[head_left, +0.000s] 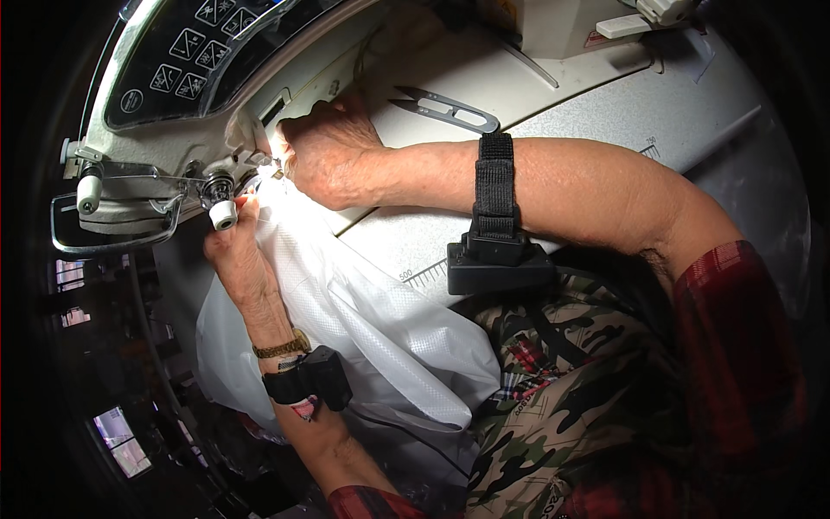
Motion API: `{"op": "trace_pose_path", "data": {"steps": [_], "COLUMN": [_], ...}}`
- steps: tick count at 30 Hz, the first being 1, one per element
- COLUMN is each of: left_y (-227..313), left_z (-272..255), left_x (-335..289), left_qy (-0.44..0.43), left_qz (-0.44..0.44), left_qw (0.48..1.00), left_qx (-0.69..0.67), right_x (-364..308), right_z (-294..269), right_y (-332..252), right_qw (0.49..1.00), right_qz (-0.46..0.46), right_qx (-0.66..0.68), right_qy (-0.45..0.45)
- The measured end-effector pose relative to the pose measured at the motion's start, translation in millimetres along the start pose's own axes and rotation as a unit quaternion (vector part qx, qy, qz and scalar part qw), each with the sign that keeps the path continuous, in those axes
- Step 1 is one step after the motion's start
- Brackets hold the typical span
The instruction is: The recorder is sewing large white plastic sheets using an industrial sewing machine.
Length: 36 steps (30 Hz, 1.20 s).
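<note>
White, faintly checked fabric (346, 320) runs from under the head of a sewing machine (169, 143) down over my lap. My left hand (238, 246) is at the fabric's left edge, just below the needle area, with its fingertips closed on the cloth. On the other side of the needle area, my right hand (333, 151) is curled, with its knuckles up, against the fabric's upper end. Its fingertips are turned away, so what they hold is hidden. Bright lamp light washes out the spot between both hands.
Thread snips (445, 110) lie on the machine table (553, 186) beyond my right forearm. A thin metal rod (532, 67) and a pale machine part (562, 26) are at the back. A wire guard (112, 246) juts out at the left.
</note>
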<state>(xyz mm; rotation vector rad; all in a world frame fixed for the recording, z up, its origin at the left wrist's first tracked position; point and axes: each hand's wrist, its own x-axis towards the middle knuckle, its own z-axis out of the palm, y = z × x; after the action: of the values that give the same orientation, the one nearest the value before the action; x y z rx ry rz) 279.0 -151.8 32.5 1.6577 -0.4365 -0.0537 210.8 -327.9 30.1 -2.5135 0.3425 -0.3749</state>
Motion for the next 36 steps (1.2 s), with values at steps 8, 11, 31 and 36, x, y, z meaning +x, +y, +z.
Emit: {"op": "trace_pose_path", "data": {"steps": [8, 11, 31, 36], "left_y": [-4, -4, -5, -8], "left_z": [1, 3, 3, 3], "left_x": [3, 3, 4, 4], "left_qy": [0.018, 0.017, 0.002, -0.001], "left_qz": [-0.014, -0.008, -0.005, 0.009], "left_qw": [1.000, 1.000, 0.998, 1.000], "left_qx": [-0.004, -0.001, -0.057, -0.016], "right_x": [-1, 1, -5, -9], "right_z": [0, 4, -10, -15], "right_y": [0, 0, -2, -1], "right_qw": [1.000, 1.000, 0.994, 0.989], "right_qz": [0.006, 0.005, 0.025, 0.020], "right_qx": [-0.003, 0.003, 0.107, 0.145], "right_qy": [0.012, 0.001, 0.015, 0.000]}}
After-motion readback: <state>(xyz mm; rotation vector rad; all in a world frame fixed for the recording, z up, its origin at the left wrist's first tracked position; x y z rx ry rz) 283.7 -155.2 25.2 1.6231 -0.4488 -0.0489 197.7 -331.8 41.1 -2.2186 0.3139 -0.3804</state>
